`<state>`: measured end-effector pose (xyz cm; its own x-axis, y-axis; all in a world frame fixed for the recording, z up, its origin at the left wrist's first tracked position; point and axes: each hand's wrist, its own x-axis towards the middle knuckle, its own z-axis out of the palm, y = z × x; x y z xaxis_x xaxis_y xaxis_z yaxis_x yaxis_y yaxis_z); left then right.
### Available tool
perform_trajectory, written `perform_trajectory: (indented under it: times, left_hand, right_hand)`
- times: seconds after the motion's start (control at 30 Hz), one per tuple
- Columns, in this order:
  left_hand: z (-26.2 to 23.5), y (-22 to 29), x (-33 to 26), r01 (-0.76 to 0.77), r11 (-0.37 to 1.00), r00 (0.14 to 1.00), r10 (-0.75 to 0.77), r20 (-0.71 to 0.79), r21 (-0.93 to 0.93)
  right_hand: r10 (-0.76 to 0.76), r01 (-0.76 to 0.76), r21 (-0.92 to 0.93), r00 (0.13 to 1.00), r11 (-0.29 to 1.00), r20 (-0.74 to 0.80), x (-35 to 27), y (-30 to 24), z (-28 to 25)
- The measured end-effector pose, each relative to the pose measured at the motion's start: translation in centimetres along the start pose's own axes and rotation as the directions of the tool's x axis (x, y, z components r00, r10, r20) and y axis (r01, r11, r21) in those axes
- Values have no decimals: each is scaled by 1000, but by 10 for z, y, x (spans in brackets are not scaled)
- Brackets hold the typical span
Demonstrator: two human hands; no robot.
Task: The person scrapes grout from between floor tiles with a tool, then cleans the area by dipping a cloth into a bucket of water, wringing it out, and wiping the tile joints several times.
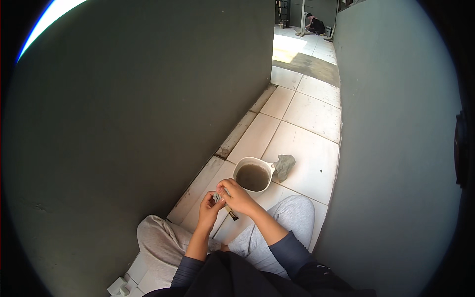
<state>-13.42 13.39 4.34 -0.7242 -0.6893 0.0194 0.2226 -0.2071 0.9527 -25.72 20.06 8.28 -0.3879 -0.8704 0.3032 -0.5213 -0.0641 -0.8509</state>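
My left hand (pixel 208 210) and my right hand (pixel 237 197) meet in front of my crossed legs, fingers closed. Between their fingertips is a small pale grey-green piece (pixel 216 197), mostly hidden, so its kind cannot be made out. Just below my right hand shows a slim tan thing with a black end (pixel 232 214); whether it is held or lies on the floor is unclear. Beyond my hands, a white water dipper (pixel 253 160) holds murky brown water (pixel 252 176). A crumpled grey-green rag or sheet (pixel 284 167) rests by the dipper's handle.
White floor tiles (pixel 304 148) run between a dark grey wall (pixel 148 99) on the left and a lighter grey wall (pixel 391 123) on the right. A person (pixel 315 24) crouches at the far end. White blocks (pixel 118 286) lie at the lower left.
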Motion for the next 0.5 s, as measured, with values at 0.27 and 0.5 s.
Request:
perform_trajectory:
  times: [0.27,0.5]
  left_hand:
    - [-1,15,7,49,969,998,-40,-40,242]
    - [-1,15,7,-140,877,979,191,-68,459]
  right_hand:
    - [40,-33,-96,996,995,73,3,-9,-25]
    - [20,-17,-57,999,998,41,4,3,-54]
